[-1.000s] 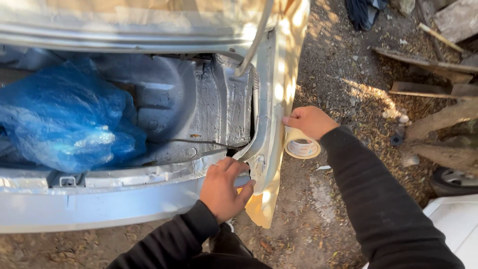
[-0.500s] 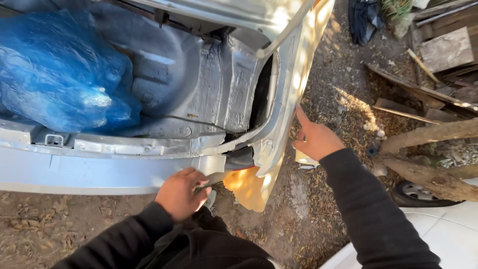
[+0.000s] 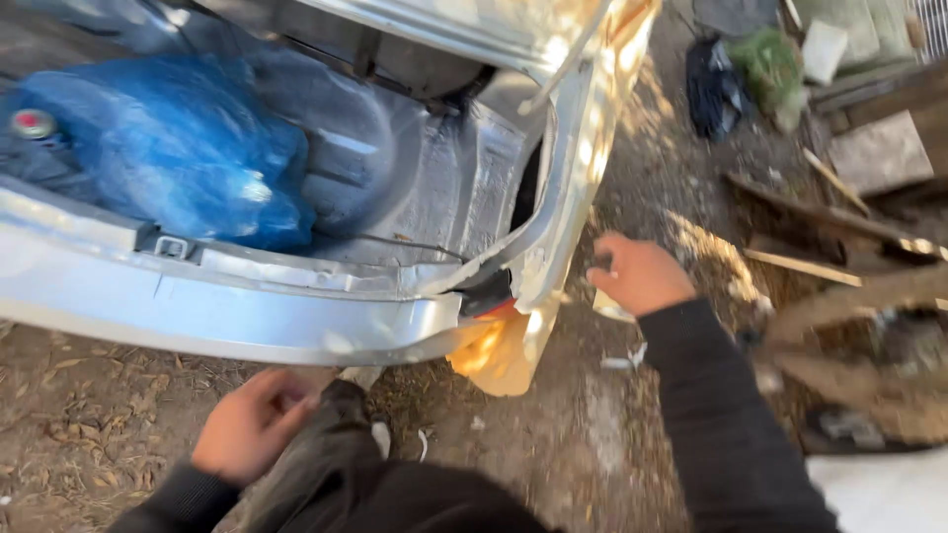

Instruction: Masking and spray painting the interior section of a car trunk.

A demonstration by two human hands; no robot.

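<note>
Beside the silver car body's rear corner (image 3: 553, 227), right hand (image 3: 640, 274) curls fingers over a tape roll (image 3: 610, 308), mostly hidden beneath. Left hand (image 3: 252, 424) blurred near knee; finger state unclear. Blue plastic bag (image 3: 188, 158) in trunk.

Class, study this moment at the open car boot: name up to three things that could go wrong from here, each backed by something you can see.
1. The right hand sits beside the bare sheet-metal edge of the rear wing; a slip could cut the fingers.
2. The masking paper hangs loose at the corner and might tear or drop.
3. Planks and debris lie on the dirt near the person's right side, a possible trip hazard.
</note>
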